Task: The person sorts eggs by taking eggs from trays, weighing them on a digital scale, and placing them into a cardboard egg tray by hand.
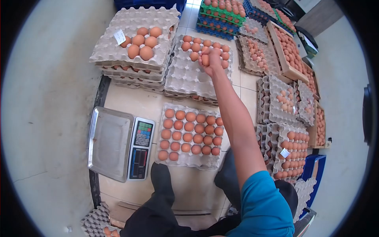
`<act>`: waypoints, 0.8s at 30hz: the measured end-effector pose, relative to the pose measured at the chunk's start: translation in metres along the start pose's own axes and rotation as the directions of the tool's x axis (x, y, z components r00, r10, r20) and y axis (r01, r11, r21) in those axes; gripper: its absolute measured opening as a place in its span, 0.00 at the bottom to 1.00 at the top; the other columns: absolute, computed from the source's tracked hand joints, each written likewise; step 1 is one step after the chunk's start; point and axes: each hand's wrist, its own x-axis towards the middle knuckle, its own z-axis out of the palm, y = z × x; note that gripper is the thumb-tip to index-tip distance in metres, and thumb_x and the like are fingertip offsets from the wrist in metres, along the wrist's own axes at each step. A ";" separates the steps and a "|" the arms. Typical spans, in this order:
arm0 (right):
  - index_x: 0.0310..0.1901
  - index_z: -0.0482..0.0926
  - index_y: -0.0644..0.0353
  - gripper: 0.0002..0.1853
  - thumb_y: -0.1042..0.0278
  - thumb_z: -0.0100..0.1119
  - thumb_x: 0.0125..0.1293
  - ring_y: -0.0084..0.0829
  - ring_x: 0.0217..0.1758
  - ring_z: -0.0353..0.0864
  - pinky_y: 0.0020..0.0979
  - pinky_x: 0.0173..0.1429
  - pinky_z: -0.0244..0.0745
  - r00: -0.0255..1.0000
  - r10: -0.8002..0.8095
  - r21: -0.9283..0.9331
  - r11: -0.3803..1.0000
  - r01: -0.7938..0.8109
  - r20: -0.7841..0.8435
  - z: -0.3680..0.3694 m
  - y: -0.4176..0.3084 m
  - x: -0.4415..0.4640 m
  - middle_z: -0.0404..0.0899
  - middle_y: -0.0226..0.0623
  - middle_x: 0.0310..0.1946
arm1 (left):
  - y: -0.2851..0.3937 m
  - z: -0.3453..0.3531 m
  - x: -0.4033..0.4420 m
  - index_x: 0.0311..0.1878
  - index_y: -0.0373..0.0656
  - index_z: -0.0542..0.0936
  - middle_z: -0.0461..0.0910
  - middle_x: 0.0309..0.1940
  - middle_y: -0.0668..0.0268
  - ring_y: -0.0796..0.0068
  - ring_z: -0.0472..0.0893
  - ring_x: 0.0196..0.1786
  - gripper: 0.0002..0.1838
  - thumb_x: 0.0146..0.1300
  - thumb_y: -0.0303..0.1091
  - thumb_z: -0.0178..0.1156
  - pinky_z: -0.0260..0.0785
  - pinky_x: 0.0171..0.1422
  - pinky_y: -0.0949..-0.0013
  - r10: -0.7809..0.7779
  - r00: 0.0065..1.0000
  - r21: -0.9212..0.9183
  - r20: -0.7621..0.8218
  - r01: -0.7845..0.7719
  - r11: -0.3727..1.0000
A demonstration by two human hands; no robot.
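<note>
My right hand (211,59) reaches forward over a grey carton tray (185,77) with several brown eggs at its far end. Its fingers are curled round a brown egg (205,60); whether more are in the palm is hidden. Nearer me on the floor, another carton tray (205,161) holds rows of brown eggs (187,137), with bare cups along its near edge. To its left stands a scale (110,142) with an empty metal pan and a keypad. My left hand is out of view.
At the far left is a tall stack of egg trays (102,39) with a paper label. Green and blue crates (221,15) stand at the back. Egg stacks (292,150) and wooden boxes (290,51) line the right side. My boots (162,179) are near the closest tray.
</note>
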 end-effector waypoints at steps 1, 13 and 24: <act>0.35 0.75 0.59 0.11 0.64 0.63 0.54 0.31 0.29 0.80 0.32 0.36 0.79 0.995 -0.093 -0.288 0.955 0.076 -0.044 0.007 0.006 0.006 0.78 0.38 0.27 | 0.000 0.001 -0.001 0.42 0.30 0.80 0.79 0.34 0.61 0.72 0.78 0.39 0.09 0.72 0.27 0.54 0.69 0.44 0.71 -0.003 1.000 0.002 -0.001 0.003 1.000; 0.33 0.82 0.61 0.14 0.61 0.73 0.51 0.33 0.40 0.86 0.33 0.39 0.80 0.954 -0.300 -0.842 0.521 0.141 -0.026 0.008 0.010 0.030 0.84 0.41 0.36 | -0.014 -0.002 -0.009 0.42 0.30 0.80 0.79 0.33 0.62 0.73 0.78 0.38 0.09 0.72 0.27 0.54 0.69 0.44 0.71 -0.023 1.000 -0.018 0.001 0.023 1.000; 0.47 0.74 0.62 0.18 0.55 0.62 0.69 0.23 0.25 0.71 0.21 0.23 0.65 0.960 0.131 0.337 0.918 -0.212 0.246 -0.069 0.038 -0.151 0.72 0.33 0.31 | -0.088 -0.002 -0.050 0.41 0.30 0.80 0.79 0.32 0.62 0.74 0.77 0.38 0.09 0.72 0.27 0.54 0.69 0.43 0.72 0.065 0.998 -0.101 0.021 -0.063 0.993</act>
